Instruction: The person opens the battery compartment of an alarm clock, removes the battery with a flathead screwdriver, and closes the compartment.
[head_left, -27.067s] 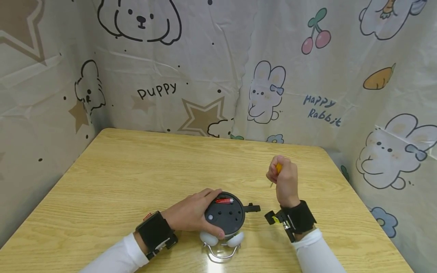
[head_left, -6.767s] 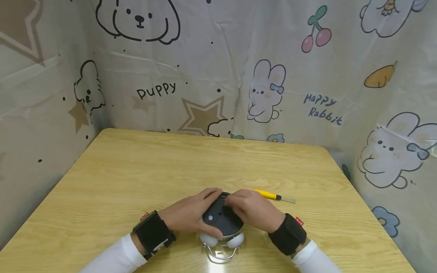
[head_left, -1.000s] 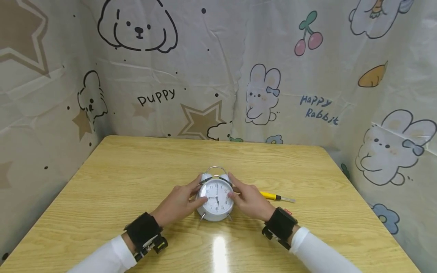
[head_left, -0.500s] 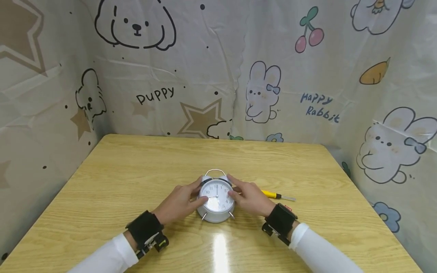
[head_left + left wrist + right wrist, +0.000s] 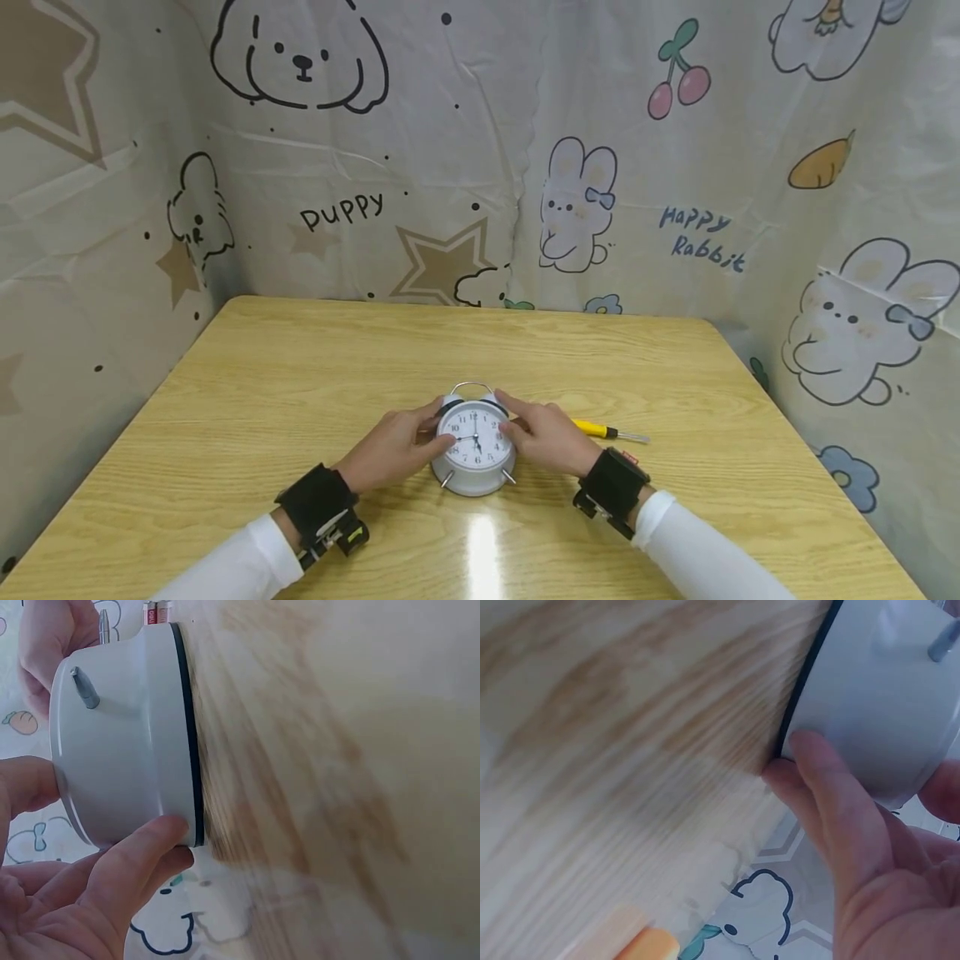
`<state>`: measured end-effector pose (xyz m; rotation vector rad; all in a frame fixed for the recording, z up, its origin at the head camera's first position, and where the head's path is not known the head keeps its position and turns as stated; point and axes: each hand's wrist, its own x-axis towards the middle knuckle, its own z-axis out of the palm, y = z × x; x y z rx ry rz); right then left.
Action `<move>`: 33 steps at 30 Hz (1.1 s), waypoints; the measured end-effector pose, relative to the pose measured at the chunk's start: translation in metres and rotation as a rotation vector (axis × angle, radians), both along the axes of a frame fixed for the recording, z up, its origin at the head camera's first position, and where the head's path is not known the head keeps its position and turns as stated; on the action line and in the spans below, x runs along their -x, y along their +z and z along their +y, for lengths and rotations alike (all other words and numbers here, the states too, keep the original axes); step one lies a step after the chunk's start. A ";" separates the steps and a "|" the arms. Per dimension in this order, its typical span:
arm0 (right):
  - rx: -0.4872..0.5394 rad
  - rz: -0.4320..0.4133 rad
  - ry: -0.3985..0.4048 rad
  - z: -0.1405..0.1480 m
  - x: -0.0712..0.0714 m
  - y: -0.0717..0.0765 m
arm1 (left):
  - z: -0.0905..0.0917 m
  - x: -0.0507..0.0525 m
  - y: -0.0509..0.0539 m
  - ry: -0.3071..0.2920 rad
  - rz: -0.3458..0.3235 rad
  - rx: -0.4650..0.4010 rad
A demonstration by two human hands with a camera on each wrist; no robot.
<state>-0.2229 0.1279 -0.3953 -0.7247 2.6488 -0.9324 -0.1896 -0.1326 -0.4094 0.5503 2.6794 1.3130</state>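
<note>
A white twin-bell alarm clock (image 5: 478,450) lies on its back, face up, its two short metal feet pointing toward me. My left hand (image 5: 390,450) grips its left side, thumb on the rim of the dial and fingers along the casing. From the right, my right hand (image 5: 551,437) holds the other side, its index finger beside the right bell. Both wrist views show the casing's dark back edge against the tabletop. Right of the right hand lies a yellow screwdriver (image 5: 596,429), its handle end partly hidden by that hand.
The wooden table (image 5: 337,358) stretches away to a printed cloth backdrop (image 5: 450,150). In the left wrist view, red-and-silver batteries (image 5: 154,612) show beyond the clock. The screwdriver's tip points right.
Earlier the right hand held the screwdriver over the face-down clock, whose back showed a red battery. The screwdriver was laid down and the clock turned face up; lately it has shifted slightly toward me.
</note>
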 end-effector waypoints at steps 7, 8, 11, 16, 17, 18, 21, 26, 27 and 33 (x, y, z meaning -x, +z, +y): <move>-0.022 0.023 0.001 -0.001 0.001 -0.001 | 0.001 0.001 -0.001 0.002 0.009 0.009; -0.023 0.023 0.002 -0.001 0.001 -0.001 | 0.001 0.001 0.000 0.002 0.009 0.009; -0.024 0.016 0.003 -0.001 0.002 0.000 | 0.001 0.001 0.000 0.005 0.007 0.012; -0.026 0.020 -0.003 0.000 0.003 -0.003 | 0.000 0.003 -0.001 0.007 0.001 0.023; -0.028 0.023 -0.004 0.000 0.003 -0.003 | 0.001 0.004 -0.001 0.008 -0.004 0.024; -0.030 0.025 -0.004 0.000 0.004 -0.004 | 0.001 0.004 -0.002 0.009 -0.010 0.024; -0.043 0.028 0.000 0.001 0.005 -0.005 | 0.001 0.005 -0.002 0.010 -0.020 0.031; -0.044 0.006 -0.019 0.005 0.006 -0.004 | 0.001 0.006 -0.004 -0.004 0.002 0.061; -0.038 0.004 -0.023 0.005 0.006 -0.004 | 0.000 0.006 -0.004 -0.008 0.011 0.069; -0.027 0.022 -0.016 0.008 0.009 -0.005 | -0.003 0.007 -0.001 0.025 0.058 0.154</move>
